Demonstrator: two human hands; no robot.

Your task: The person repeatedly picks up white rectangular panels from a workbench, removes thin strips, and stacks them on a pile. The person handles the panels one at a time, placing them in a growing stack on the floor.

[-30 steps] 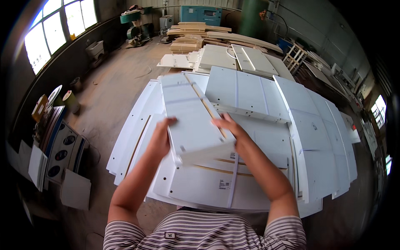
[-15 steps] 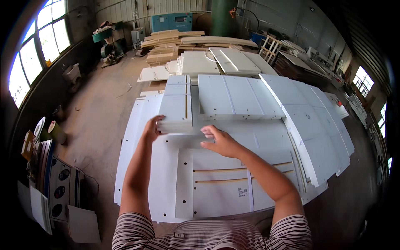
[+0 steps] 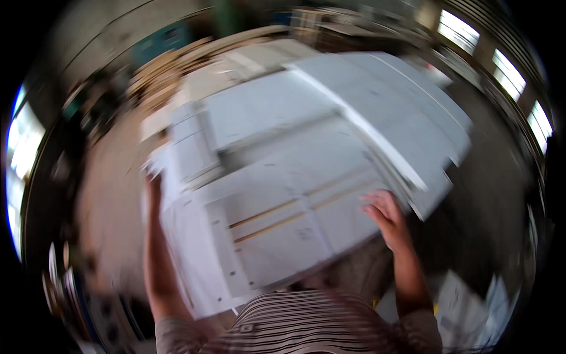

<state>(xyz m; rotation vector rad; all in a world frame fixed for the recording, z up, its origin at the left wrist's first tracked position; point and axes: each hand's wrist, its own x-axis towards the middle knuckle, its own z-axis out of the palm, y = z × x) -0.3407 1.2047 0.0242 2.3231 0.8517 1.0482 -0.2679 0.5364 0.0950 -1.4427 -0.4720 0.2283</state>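
The whole picture is smeared by motion. My left hand [image 3: 152, 172] is off the left edge of the white panels, near a narrow stack of white boards [image 3: 191, 144]; its fingers are too blurred to read. My right hand [image 3: 384, 212] hovers over the right part of a white panel with two tan grooves [image 3: 318, 236]. Its fingers are apart and loosely bent, with nothing between them. Behind the grooved panel lies a wide white panel stack [image 3: 265, 109]. A long, large white panel stack [image 3: 389, 100] slants along the right side.
Cream boards [image 3: 215, 79] and timber planks [image 3: 159, 76] are piled beyond the panels. Concrete floor [image 3: 106, 206] runs along the left, with leaning boards [image 3: 73, 307] at lower left. More pale sheets [image 3: 466, 312] stand at lower right.
My view has swung to the right. My left hand has come away from the narrow board stack, and my right hand has moved right, across to the grooved panel's right side.
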